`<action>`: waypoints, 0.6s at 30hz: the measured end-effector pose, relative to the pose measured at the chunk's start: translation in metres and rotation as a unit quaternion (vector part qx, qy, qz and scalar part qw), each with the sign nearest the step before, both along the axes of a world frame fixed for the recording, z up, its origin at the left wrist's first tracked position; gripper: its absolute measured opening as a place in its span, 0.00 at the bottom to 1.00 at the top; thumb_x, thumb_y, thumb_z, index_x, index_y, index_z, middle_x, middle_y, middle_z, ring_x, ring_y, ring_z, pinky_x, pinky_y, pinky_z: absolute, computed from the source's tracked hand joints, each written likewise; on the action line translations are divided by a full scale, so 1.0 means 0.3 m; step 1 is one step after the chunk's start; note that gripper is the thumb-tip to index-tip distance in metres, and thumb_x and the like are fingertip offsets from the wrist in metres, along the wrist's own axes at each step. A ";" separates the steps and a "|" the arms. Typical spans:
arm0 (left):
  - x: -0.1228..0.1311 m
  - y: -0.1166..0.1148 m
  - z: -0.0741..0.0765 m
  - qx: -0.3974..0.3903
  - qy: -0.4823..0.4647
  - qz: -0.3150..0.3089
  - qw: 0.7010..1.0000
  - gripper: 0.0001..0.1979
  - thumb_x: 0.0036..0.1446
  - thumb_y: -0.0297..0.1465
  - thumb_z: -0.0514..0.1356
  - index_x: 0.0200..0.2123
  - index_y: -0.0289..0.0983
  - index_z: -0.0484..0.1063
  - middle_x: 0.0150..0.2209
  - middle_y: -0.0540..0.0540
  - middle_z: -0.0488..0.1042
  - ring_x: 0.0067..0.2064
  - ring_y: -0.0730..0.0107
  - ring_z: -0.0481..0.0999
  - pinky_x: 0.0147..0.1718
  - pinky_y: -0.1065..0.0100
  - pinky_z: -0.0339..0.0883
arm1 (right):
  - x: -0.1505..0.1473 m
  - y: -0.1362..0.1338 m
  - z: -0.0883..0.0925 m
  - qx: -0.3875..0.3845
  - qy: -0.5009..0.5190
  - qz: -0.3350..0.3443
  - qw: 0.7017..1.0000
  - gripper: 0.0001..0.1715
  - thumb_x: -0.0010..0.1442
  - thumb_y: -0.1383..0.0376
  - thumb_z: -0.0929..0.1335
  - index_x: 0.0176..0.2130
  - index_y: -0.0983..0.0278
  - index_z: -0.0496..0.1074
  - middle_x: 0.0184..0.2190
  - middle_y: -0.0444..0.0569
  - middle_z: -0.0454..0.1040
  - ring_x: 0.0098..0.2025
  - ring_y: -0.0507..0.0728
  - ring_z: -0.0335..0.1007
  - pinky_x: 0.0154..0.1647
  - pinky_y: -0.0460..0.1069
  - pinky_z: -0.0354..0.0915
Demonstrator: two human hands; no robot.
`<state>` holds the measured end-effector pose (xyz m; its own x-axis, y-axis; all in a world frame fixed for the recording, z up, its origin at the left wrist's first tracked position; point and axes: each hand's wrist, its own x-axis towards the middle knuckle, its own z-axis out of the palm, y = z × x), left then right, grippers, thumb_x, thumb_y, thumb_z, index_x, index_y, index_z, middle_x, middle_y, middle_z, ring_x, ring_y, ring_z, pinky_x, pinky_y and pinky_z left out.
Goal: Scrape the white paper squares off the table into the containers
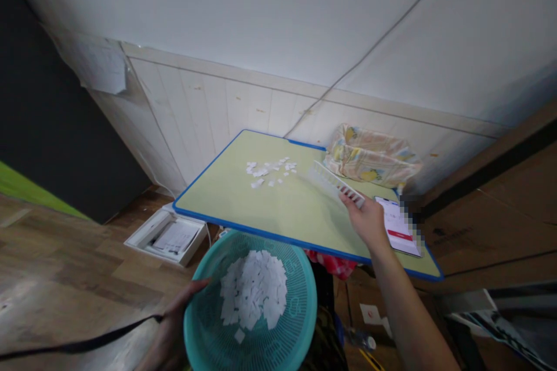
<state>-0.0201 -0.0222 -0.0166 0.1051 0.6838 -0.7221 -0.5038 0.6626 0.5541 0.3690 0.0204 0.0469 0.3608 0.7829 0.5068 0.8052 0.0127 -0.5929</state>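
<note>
My left hand (172, 330) grips the rim of a teal plastic basket (300, 307) held below the near edge of the table; a heap of small white paper pieces (255, 293) lies inside it. My right hand (368, 220) is closed on one end of a clear ruler (333, 181) that lies flat on the yellow-green tabletop (243, 208) with a blue border. More white paper scraps (270, 173) are scattered on the table to the left of the ruler.
A crumpled patterned plastic bag (374, 159) sits at the table's back right by the wall. A white and red paper (398, 225) lies right of my hand. An open white box (167, 236) rests on the wooden floor, with brown cardboard (491, 226) at right.
</note>
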 end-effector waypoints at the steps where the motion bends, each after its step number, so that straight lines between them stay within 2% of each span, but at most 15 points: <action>1: -0.002 -0.001 -0.001 0.000 0.007 0.004 1.000 0.07 0.50 0.22 0.64 0.34 0.32 0.80 0.24 0.42 0.84 0.28 0.50 0.84 0.31 0.57 0.79 | 0.019 0.018 0.003 -0.011 -0.027 -0.012 0.999 0.24 0.63 0.54 0.64 0.48 0.67 0.78 0.38 0.56 0.82 0.39 0.65 0.79 0.37 0.54 0.71; 5: 0.007 -0.004 0.012 -0.005 0.005 0.006 1.000 0.17 0.49 0.22 0.64 0.45 0.31 0.78 0.25 0.42 0.84 0.31 0.47 0.84 0.33 0.54 0.79 | 0.036 0.058 -0.001 -0.047 -0.088 -0.006 0.995 0.22 0.65 0.57 0.62 0.49 0.65 0.77 0.38 0.55 0.82 0.39 0.64 0.79 0.36 0.52 0.69; 10: 0.015 -0.006 0.025 -0.040 0.001 -0.009 0.999 0.28 0.51 0.23 0.64 0.56 0.24 0.69 0.26 0.39 0.84 0.36 0.41 0.84 0.36 0.48 0.79 | -0.013 0.075 -0.032 -0.060 -0.042 0.061 0.995 0.21 0.65 0.58 0.63 0.51 0.62 0.76 0.42 0.51 0.81 0.41 0.62 0.78 0.39 0.51 0.69; 13: 0.010 -0.007 0.022 -0.024 0.013 -0.016 0.999 0.30 0.52 0.22 0.63 0.59 0.23 0.66 0.25 0.39 0.84 0.38 0.40 0.84 0.38 0.47 0.78 | -0.035 0.089 -0.035 -0.056 -0.023 0.075 0.995 0.20 0.64 0.58 0.63 0.50 0.61 0.76 0.43 0.50 0.81 0.42 0.62 0.78 0.40 0.52 0.70; 18: 0.006 -0.012 0.024 -0.036 0.007 -0.014 0.999 0.28 0.52 0.24 0.64 0.56 0.23 0.69 0.25 0.38 0.84 0.39 0.39 0.83 0.40 0.47 0.77 | -0.066 0.102 -0.022 -0.055 -0.032 0.085 0.994 0.19 0.65 0.60 0.63 0.50 0.60 0.76 0.44 0.50 0.81 0.44 0.63 0.78 0.42 0.52 0.70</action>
<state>-0.0184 -0.0260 -0.0094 0.1132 0.6262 -0.7714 -0.4762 0.7156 0.5110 0.3491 0.0512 0.0402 0.1878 0.8815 0.4332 0.8329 0.0909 -0.5460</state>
